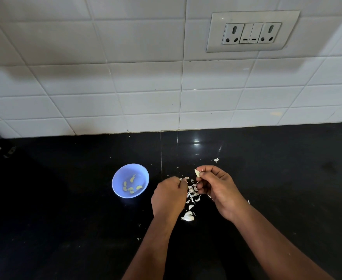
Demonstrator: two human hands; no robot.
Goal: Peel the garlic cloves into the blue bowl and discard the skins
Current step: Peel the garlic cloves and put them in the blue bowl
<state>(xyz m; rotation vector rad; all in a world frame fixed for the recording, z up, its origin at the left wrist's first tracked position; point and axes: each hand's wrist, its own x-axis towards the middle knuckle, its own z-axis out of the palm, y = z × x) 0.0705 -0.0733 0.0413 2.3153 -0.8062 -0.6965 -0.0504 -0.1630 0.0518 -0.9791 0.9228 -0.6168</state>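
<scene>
While pinching a garlic clove (197, 173) in right hand (216, 188), left hand (171, 196) curled among skins (192, 191), contents unclear; risked flicking skins into blue bowl (116, 185).

A black countertop (65, 199) meets a white tiled wall (125, 77) bearing a switch-and-socket plate (252, 31).

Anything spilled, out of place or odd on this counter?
Only peeling mess: garlic skins lie strewn loose on the black counter between the hands, with a stray flake farther back toward the wall. The blue bowl stands upright holding peeled cloves. The right hand pinches a clove. Nothing looks damaged.
</scene>
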